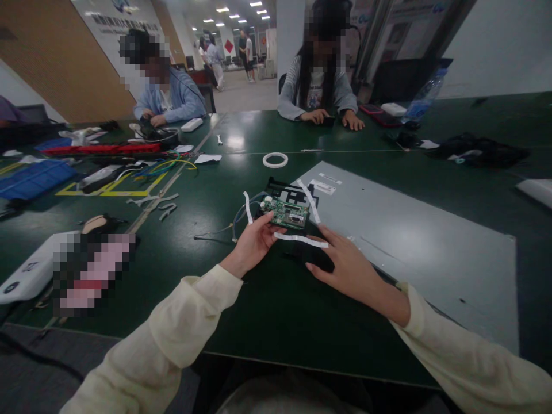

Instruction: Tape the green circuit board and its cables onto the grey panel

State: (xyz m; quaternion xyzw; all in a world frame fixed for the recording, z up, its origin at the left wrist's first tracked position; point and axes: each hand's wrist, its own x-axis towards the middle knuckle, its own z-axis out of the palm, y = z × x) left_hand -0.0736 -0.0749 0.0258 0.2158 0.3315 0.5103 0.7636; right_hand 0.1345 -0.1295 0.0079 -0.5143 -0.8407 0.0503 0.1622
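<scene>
Here, left fingers [268,221] around circuit board [287,212].

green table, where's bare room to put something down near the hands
Bare green table lies between the two sleeves, below the left hand and right hand. The grey panel is mostly bare to the right. Crowded: around the circuit board with its white strips, and the far left by the cables.

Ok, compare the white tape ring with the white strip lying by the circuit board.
The tape ring is a closed circle; the white strip is a long, open, nearly straight piece. The ring lies alone farther out on the green table; the strip lies between the left hand and right hand, just below the circuit board. Both are white and lie flat.
</scene>
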